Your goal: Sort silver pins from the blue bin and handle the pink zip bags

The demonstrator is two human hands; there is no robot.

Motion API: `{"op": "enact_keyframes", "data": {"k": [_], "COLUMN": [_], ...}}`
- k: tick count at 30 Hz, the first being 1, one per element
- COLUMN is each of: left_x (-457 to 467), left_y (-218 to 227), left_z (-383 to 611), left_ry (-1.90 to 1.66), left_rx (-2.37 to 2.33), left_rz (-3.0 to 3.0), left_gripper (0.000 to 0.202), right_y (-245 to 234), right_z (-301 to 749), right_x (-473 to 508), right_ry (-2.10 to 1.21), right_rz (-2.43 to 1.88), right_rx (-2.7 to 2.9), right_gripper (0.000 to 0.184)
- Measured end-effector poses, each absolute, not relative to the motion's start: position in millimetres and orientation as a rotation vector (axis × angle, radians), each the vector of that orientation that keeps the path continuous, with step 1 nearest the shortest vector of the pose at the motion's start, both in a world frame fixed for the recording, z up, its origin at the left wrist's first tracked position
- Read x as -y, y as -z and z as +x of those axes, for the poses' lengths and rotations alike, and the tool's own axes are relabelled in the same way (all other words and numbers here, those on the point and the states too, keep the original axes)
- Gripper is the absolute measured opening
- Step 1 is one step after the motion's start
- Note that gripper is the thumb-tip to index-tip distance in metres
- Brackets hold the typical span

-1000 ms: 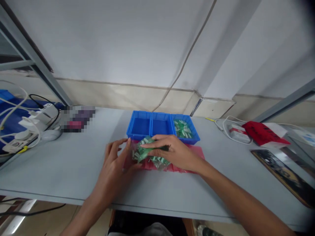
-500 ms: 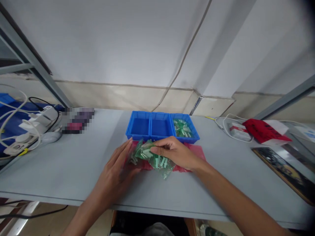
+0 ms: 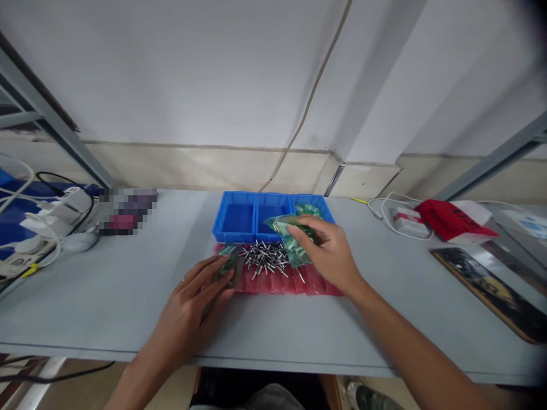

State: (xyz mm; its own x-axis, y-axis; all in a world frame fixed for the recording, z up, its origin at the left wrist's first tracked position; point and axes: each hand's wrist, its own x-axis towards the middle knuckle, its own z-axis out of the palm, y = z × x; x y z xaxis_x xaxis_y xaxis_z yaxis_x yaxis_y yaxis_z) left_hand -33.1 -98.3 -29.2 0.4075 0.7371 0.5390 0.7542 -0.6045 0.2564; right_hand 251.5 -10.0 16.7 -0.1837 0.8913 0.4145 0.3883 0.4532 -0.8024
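My right hand [image 3: 327, 253] grips a crumpled green plastic bag [image 3: 293, 236] just above the front rim of the blue divided tray [image 3: 234, 217]. My left hand [image 3: 188, 310] lies at the left end of the pink-red plastic sheet [image 3: 277, 283], pinching a small green packet [image 3: 228, 263]. Between the hands, a loose pile of metal rivets [image 3: 265, 258] lies on that sheet. More green packets [image 3: 308, 209] sit in the tray's right compartment, partly hidden by the held bag. The other compartments show bare blue bottoms.
A white power strip [image 3: 55, 209] with white cables and a computer mouse [image 3: 79, 242] lie at the table's left, beside a pixelated object [image 3: 126, 212]. To the right are a white box [image 3: 409, 222], a red pouch [image 3: 453, 221] and a dark patterned board [image 3: 487, 293].
The bunched green bags have come apart. Rivets now lie spread on the sheet, my right hand has risen toward the tray with a bag, and my left hand has drawn leftward.
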Motion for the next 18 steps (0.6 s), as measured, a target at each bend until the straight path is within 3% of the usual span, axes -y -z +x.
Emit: {"op": "enact_keyframes", "data": {"k": [7,13,18], "left_x": [99.9,91.4,92.7], "left_y": [35.7,33.3,15.4], "left_z": [-33.9,-27.9,-13.3], "left_ry": [1.102,0.954,1.232], "left_rx": [1.410,1.516,1.620], "left_rz": [-2.571,-2.622,-2.539], "left_gripper": [0.047,0.051,0.052], "right_y": [-16.5,-10.8,-12.8], "right_z": [242.7,246.1,244.8], "right_x": [16.5,14.9,21.6], "right_ry": [-0.530,-0.508,-0.508], "right_rz": [-0.996,-1.027,-0.968], "right_rx": [1.884,1.796,1.829], "right_gripper": [0.017,0.017,0.015]}}
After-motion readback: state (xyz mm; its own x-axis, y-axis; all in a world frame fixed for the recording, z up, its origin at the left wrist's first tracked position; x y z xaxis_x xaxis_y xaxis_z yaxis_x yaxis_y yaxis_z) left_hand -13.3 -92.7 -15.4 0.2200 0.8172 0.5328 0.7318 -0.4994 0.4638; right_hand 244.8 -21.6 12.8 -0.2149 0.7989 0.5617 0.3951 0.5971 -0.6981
